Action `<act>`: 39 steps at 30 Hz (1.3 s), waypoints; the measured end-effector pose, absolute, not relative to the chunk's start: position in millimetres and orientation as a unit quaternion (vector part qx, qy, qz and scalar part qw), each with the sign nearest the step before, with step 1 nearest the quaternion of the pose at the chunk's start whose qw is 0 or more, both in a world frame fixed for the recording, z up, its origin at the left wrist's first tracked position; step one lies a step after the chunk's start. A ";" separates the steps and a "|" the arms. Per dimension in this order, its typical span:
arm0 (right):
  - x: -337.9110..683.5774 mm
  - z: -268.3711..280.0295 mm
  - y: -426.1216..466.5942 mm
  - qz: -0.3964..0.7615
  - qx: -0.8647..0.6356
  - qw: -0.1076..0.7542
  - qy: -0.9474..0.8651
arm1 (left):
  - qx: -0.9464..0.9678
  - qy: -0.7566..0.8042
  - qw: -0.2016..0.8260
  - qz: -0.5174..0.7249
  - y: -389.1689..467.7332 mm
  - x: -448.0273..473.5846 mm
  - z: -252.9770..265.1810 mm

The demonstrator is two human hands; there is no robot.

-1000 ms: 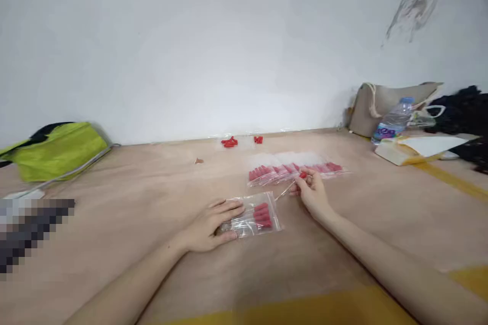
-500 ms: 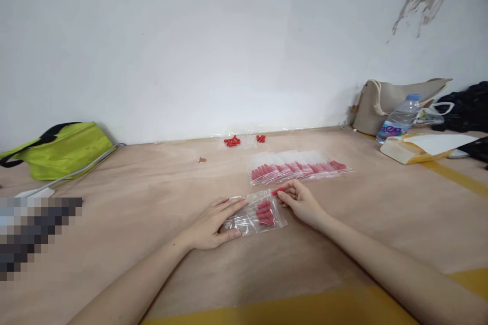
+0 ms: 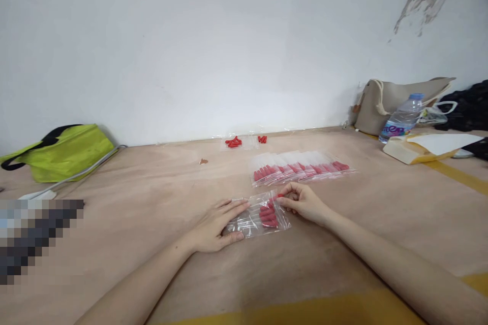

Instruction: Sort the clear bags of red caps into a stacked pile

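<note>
A clear zip bag (image 3: pixel 249 224) lies flat in front of me, with several small red elongated pieces (image 3: pixel 269 216) side by side in its right part. My left hand (image 3: pixel 217 226) rests on the bag's left end, fingers stretched out and thumb spread, pressing it to the surface. At the bag's upper right edge, my right hand (image 3: pixel 299 202) pinches another small red elongated piece (image 3: pixel 281 195). Its tip appears to reach into the bag's mouth; the fingers hide the rest. Just beyond, a row of overlapping zip bags (image 3: pixel 290 167) holds more red pieces.
Loose red pieces (image 3: pixel 234 141) lie on clear plastic near the wall, with a smaller cluster (image 3: pixel 262 139) beside them. A yellow-green bag (image 3: pixel 72 155) sits at left. On the right are a water bottle (image 3: pixel 402 119), a beige bag (image 3: pixel 375 106) and an open paper packet (image 3: pixel 398 150).
The red piece in my right hand has gone from outside the bag's upper right corner to its open edge. My left hand keeps its place on the bag.
</note>
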State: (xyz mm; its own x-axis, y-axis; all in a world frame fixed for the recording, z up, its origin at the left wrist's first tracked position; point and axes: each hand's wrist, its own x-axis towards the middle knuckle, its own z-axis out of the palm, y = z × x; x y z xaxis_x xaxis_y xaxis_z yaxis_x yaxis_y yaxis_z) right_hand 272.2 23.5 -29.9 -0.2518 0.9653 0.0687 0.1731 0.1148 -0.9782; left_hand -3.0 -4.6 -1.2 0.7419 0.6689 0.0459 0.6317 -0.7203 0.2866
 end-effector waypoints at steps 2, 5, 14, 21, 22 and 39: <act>268.6 -30.0 24.5 0.444 -0.471 0.414 -0.640 | 0.925 0.349 0.129 0.074 -5.1 -2.9 -0.5; 262.0 -29.8 26.5 0.420 -0.458 0.416 -0.664 | 0.926 0.345 0.131 0.077 -5.2 -2.9 -1.0; 253.6 -38.4 36.1 0.443 -0.432 0.413 -0.668 | 0.928 0.346 0.124 0.065 -3.3 -3.1 -2.8; 259.9 -32.6 28.7 0.238 -0.381 0.361 -0.817 | 0.923 0.352 0.128 0.087 -5.0 -4.1 -3.7; 261.2 -32.8 28.0 0.247 -0.375 0.357 -0.819 | 0.923 0.350 0.130 0.095 -5.1 -4.5 -4.0; 266.5 -23.3 13.4 0.329 -0.288 0.333 -0.836 | 0.871 0.439 0.024 0.218 8.2 -16.0 -14.8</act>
State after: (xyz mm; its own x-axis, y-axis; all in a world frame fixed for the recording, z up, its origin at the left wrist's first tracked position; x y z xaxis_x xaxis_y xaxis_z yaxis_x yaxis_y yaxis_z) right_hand 266.5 13.4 -23.3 -0.6122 0.7002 0.3674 0.2624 0.6182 -0.7409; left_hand -16.0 8.2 -14.8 0.5186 0.7761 0.3588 0.7550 -0.6127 0.2339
